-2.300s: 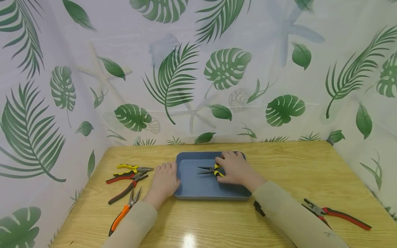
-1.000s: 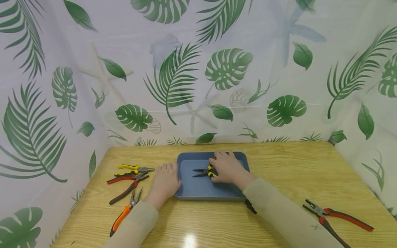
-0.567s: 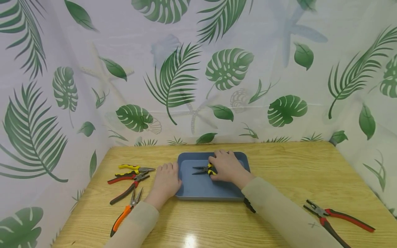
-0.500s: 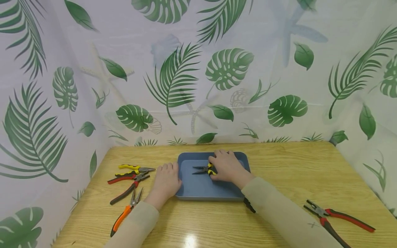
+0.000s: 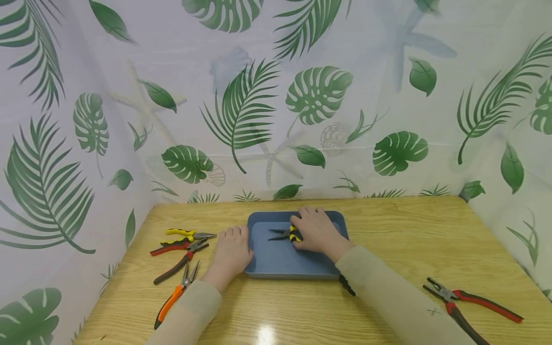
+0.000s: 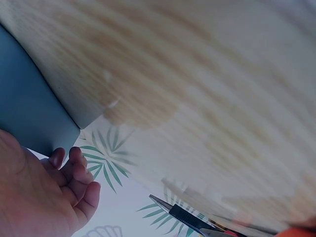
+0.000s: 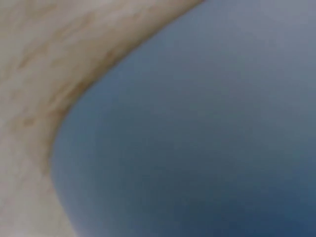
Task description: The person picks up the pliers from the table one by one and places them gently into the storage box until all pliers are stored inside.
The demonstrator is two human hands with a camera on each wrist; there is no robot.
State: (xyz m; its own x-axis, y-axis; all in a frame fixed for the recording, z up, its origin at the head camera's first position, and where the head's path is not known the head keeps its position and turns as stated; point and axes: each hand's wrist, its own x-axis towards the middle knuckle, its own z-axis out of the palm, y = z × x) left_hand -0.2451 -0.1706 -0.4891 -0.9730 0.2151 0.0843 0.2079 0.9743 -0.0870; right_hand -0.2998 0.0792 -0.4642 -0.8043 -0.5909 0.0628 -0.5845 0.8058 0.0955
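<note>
Head view: right hand (image 5: 316, 231), curled, grips the yellow-black pliers (image 5: 287, 234) inside the tray (image 5: 276, 262), shifted toward its left edge, apparently a positional adjustment. Left hand (image 5: 232, 250), relaxed, rests at that edge.

Both forearms angle inward on my head feed, left (image 5: 189, 306) and right (image 5: 388, 287), pale sleeves down to the wrists. Left hand (image 5: 230, 249): back up, thumb spread off the fingers; my left wrist cam shows the palm, fingers (image 6: 79, 185) bent. Right hand (image 5: 315, 230): farther forward, back up, fingers curled into a grip, thumb opposing.
</note>
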